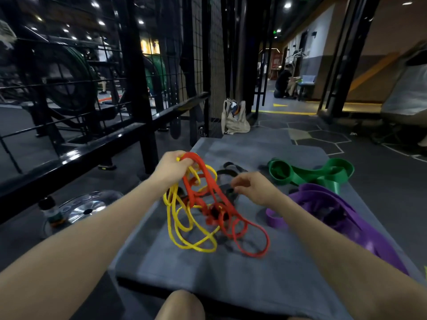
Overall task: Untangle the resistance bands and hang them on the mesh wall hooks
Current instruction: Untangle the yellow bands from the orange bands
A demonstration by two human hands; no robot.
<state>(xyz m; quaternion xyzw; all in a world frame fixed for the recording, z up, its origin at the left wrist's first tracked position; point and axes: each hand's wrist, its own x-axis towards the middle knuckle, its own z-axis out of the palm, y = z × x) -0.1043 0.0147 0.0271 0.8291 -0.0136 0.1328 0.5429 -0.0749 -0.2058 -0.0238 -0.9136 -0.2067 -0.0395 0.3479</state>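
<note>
Untangling step, nothing hung yet. Left hand (172, 166) gripped red band (209, 192) and yellow band (184, 218), lifting the knot off the grey mat (231, 280). Right hand (251, 187) beside knot, fingers loosely curled, empty. Next, probably: pick one loop free.

Person's body in head view — two bare forearms, no sleeves visible, no watch, rings or gloves on left hand (172, 166) or right hand (253, 189). Bare knee (182, 304) at bottom edge — no trouser fabric showing there. Nothing else of clothing in frame.
</note>
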